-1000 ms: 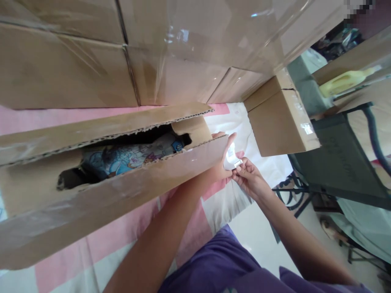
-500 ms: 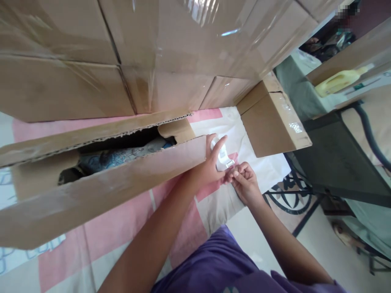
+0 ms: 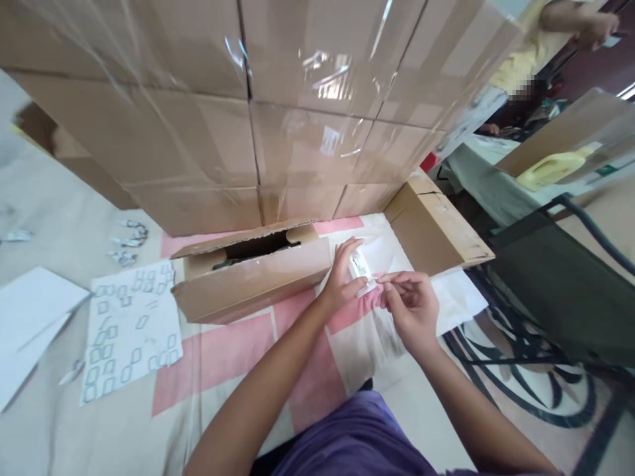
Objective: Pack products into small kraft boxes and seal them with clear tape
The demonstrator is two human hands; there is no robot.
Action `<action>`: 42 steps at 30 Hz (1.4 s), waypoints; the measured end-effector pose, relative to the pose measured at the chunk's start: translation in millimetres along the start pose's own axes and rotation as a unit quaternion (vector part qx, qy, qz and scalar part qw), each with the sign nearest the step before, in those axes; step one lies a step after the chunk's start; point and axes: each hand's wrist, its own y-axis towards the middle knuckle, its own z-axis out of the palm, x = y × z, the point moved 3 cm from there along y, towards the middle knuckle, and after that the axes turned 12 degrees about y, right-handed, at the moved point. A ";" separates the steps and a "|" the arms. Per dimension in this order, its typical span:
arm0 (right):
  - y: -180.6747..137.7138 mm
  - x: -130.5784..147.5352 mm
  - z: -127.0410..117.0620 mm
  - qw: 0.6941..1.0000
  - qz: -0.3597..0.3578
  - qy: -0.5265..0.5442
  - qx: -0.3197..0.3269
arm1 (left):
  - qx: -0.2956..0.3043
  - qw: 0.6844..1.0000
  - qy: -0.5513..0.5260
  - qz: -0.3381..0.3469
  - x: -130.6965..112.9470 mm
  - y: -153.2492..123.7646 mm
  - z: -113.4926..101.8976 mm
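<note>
My left hand [image 3: 340,274] is closed around a small white plastic piece [image 3: 360,266], which has a recessed, frame-like face. Its fingers reach over the far side, and the thumb presses the near edge. My right hand [image 3: 413,309] is pinched at the piece's right edge; whatever lies between those fingertips is too small to make out. Just left of my hands, a long open cardboard box [image 3: 258,281] lies on a pink and white cloth [image 3: 223,357]. Its contents are mostly hidden in shadow.
Wrapped cardboard boxes [image 3: 307,145] form a wall ahead. An open carton [image 3: 431,231] stands to the right, near a dark chair [image 3: 560,284]. At left lie a sheet with drawn rectangles [image 3: 133,324] and small parts [image 3: 129,238]. A person's arm [image 3: 570,16] shows at upper right.
My view has shifted back and left, showing the marked sheet and small parts. My right hand has turned, its fingers now reaching to the white piece's edge. The left still holds it.
</note>
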 end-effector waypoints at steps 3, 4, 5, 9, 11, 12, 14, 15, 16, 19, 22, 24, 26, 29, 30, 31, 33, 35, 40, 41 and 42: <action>-1.1 1.2 5.3 1.000 -0.016 0.012 -0.004 | -0.028 0.998 -0.049 0.023 -8.5 3.1 -11.5; -1.8 1.3 6.5 1.000 -0.025 0.013 -0.005 | -0.021 0.997 -0.063 0.033 -13.1 4.2 -14.2; -2.7 1.2 7.4 0.999 -0.036 0.014 -0.006 | -0.008 0.996 -0.075 0.040 -18.0 5.2 -16.1; -5.2 -1.2 9.2 0.997 -0.074 0.002 -0.025 | 0.011 0.995 -0.097 0.026 -35.3 7.5 -17.3; -4.7 -3.6 9.5 0.995 -0.097 -0.013 -0.030 | 0.012 0.994 -0.109 0.018 -42.2 7.2 -14.7; -3.9 -5.0 9.9 0.993 -0.112 -0.021 -0.027 | 0.013 0.993 -0.114 0.018 -45.4 6.7 -13.1; -1.7 -8.0 11.3 0.989 -0.142 -0.034 -0.014 | -0.004 0.995 -0.101 0.014 -50.9 5.2 -11.1; -0.7 -9.3 12.3 0.987 -0.154 -0.034 -0.009 | -0.024 0.996 -0.084 0.011 -53.3 4.4 -11.0; 0.0 -10.0 13.5 0.986 -0.163 -0.029 -0.009 | -0.048 0.997 -0.065 0.010 -55.7 3.4 -11.3; -0.9 -6.8 16.9 0.983 -0.180 0.008 -0.037 | -0.125 0.991 -0.025 0.034 -64.1 0.3 -13.6; -2.4 3.1 18.6 0.983 -0.163 0.039 -0.075 | -0.193 0.978 0.006 0.075 -75.5 -1.1 -17.8; 0.9 7.2 19.5 0.989 -0.109 0.067 -0.070 | -0.229 0.965 0.035 0.125 -89.7 -0.5 -25.0; 8.8 6.0 23.0 0.993 -0.047 0.102 -0.036 | -0.233 0.948 0.063 0.206 -112.2 0.6 -38.4; 27.2 -3.6 39.5 0.994 -0.027 0.091 0.047 | -0.181 0.938 0.099 0.280 -151.7 2.4 -74.6; 34.0 -7.3 48.8 0.994 -0.049 0.065 0.077 | -0.163 0.942 0.118 0.268 -162.4 2.8 -91.3; 40.4 -10.6 59.9 0.990 -0.082 0.030 0.109 | -0.156 0.949 0.146 0.231 -170.4 2.9 -110.1; 51.0 -15.0 85.1 0.970 -0.173 -0.040 0.169 | -0.166 0.956 0.202 0.131 -177.9 0.0 -150.9; 58.0 -17.4 108.0 0.939 -0.258 -0.093 0.207 | -0.191 0.949 0.248 0.050 -176.5 -6.7 -190.7; 62.0 -26.3 130.5 0.911 -0.318 -0.124 0.230 | -0.213 0.939 0.242 -0.119 -153.9 -20.4 -256.4; 60.8 -28.1 130.2 0.915 -0.313 -0.125 0.223 | -0.196 0.939 0.244 -0.142 -149.9 -20.5 -261.6; 59.4 -29.5 129.4 0.919 -0.307 -0.125 0.215 | -0.172 0.938 0.254 -0.160 -146.3 -19.8 -264.7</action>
